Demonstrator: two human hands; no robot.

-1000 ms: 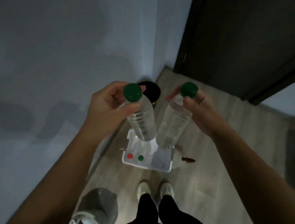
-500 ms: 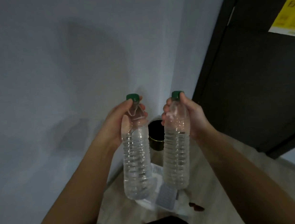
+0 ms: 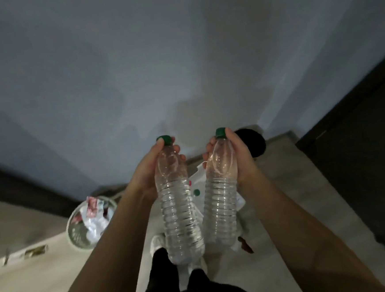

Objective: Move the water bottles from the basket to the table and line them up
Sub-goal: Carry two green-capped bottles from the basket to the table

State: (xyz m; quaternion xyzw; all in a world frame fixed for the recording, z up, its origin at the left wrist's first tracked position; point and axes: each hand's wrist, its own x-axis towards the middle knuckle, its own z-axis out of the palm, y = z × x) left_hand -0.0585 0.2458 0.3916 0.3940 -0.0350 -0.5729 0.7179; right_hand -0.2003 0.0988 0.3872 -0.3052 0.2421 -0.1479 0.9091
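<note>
I hold two clear ribbed water bottles with green caps upright in front of me. My left hand (image 3: 148,170) grips the neck of the left bottle (image 3: 179,216). My right hand (image 3: 238,158) grips the neck of the right bottle (image 3: 221,208). Behind and below them the white basket (image 3: 198,182) stands on the floor, mostly hidden, with a green cap (image 3: 196,192) and a bit of a red one showing inside. A pale table surface (image 3: 32,285) fills the lower left.
A round bin (image 3: 87,223) with crumpled plastic stands left of my feet by the table edge. A black round object (image 3: 254,144) sits in the corner near a dark door (image 3: 360,155). A small dark item (image 3: 246,245) lies on the floor. Small objects (image 3: 34,251) lie on the table.
The view has swung left and down: the table and bin have come into sight at the left. Both hands still hold their bottles, side by side.
</note>
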